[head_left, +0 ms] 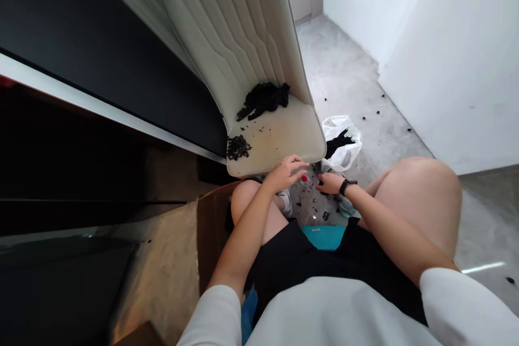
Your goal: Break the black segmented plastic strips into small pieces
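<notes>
My left hand [287, 174] is at the front edge of the pale ribbed chair [284, 135], fingers stretched out and apart, with nothing visible in them. To its right, my right hand [330, 183], with a dark band on the wrist, is closed; a small dark bit shows at its fingertips, too small to name. Between and below the hands is a small round red object [304, 179], perhaps a cap on something clear. On the seat lie a heap of black, shredded-looking material [265, 100] and a smaller pile of dark curled scraps [238, 147].
A white plastic bag [352, 154] with black material inside stands on the floor right of the chair. Dark scraps [312, 200] litter the floor between my feet. A cardboard box [211, 238] is by my left leg. A white wall [446, 65] rises at right.
</notes>
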The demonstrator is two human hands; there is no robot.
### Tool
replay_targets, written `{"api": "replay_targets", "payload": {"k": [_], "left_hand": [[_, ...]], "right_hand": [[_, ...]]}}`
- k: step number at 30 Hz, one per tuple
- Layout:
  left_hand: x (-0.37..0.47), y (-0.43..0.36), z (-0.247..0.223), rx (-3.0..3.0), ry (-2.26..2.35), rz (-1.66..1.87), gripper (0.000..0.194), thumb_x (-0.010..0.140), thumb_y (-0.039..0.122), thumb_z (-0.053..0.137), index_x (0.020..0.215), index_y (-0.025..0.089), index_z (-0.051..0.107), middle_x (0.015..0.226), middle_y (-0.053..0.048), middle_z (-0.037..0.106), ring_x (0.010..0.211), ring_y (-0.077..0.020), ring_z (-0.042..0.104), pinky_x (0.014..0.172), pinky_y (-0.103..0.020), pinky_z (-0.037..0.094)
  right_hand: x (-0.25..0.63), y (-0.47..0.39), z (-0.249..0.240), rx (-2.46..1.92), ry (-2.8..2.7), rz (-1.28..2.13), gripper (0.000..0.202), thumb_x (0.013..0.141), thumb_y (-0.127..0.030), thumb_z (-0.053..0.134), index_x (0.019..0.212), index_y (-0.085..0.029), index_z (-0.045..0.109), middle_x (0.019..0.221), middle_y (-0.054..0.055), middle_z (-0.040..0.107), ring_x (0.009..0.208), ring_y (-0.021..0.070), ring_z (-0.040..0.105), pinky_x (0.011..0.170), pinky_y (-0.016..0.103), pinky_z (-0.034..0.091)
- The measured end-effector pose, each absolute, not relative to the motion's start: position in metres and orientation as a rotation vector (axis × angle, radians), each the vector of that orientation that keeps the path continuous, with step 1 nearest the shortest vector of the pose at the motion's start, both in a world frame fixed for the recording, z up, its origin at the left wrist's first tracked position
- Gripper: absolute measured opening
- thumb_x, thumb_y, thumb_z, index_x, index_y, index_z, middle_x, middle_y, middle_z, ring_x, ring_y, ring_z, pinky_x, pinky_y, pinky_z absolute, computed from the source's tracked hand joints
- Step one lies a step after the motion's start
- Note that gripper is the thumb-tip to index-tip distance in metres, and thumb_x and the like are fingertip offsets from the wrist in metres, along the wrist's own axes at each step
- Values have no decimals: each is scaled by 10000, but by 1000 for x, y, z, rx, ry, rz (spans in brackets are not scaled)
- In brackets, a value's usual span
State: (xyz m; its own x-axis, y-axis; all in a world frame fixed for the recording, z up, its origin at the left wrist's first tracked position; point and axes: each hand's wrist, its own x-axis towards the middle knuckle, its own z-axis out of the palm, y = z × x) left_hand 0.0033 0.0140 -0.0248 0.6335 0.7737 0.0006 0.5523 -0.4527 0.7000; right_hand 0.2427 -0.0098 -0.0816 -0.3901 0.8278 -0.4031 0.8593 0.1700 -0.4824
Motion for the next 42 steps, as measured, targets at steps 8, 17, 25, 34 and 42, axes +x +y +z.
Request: {"api": "replay_targets", "payload": {"k": [8,17,25,34,42], "left_hand": [[1,-5,-36,1959,941,308,528,965,201,685,1492,200,729,1521,-161,745,1423,-336,703,1292,-556,530],[24,18,-25,1632,1033,844,549,959,696,787,1057,156,793,990,-77,790,950,-222,723,918,-363,577],[17,19,-7,1533,1158,982,700,925,879,701,932,179,719,753,15,617,740,-141,548,725,-293,446],[12,18,-1,1584,1127,1063,728,869,914,729,843,191,661,733,25,552,727,-137,504,687,-285,411],[10,13,4,1635,1025,991,688,921,871,707,817,194,643,713,21,544,693,-133,501,690,-289,440]], "right_hand": [[239,-6,-9,1591,2953,-1424,192,1031,-266,593,844,-232,566,744,5,624,696,178,552,701,317,380],[242,21,20,1907,3047,-1776,336,999,-419,749,818,-251,522,712,-17,522,685,177,455,661,338,338],[227,33,17,1801,2638,-2541,395,1038,-453,732,1357,-263,599,853,-14,625,705,174,561,660,327,426],[219,33,15,1666,2388,-2586,621,1016,-830,648,912,-219,679,779,21,631,714,179,562,618,314,430],[215,39,8,1559,2642,-2470,636,1035,-829,614,849,-225,688,859,52,687,957,246,651,889,357,547]]}}
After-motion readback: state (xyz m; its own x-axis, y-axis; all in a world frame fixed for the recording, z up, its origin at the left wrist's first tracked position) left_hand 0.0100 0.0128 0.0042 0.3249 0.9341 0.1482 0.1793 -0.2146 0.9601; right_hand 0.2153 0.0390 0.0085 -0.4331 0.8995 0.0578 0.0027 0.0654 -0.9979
